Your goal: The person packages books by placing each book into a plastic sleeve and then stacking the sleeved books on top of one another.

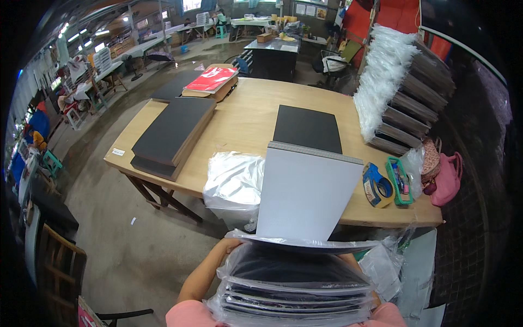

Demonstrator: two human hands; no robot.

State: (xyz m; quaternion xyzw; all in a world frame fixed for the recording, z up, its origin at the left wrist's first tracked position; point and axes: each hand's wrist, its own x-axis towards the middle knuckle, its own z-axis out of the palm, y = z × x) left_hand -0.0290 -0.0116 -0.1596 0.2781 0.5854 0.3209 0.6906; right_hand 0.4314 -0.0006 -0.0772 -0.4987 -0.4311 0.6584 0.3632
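Against my body I hold a stack of black boards in clear plastic sleeves (297, 291), the top sleeve tilted up at its far edge. My left hand (231, 243) grips the stack's far left corner, its fingers mostly hidden by plastic. On the other side my right hand (350, 260) reaches round the far right corner; only a bit of arm shows and the fingers are hidden. Just beyond the stack, a white board with a grey strip along its top edge (308, 191) overlaps a black board (308, 128) on the table. Beside it lies a pile of clear plastic sleeves (234, 180).
The wooden table (248, 117) carries stacked black boards (171, 131), a red packet (211, 79), a tape dispenser (377, 185) and a green basket (400, 181). A tall plastic-wrapped stack (384, 82) and a pink bag (448, 179) are at right. A wooden chair (60, 261) stands left.
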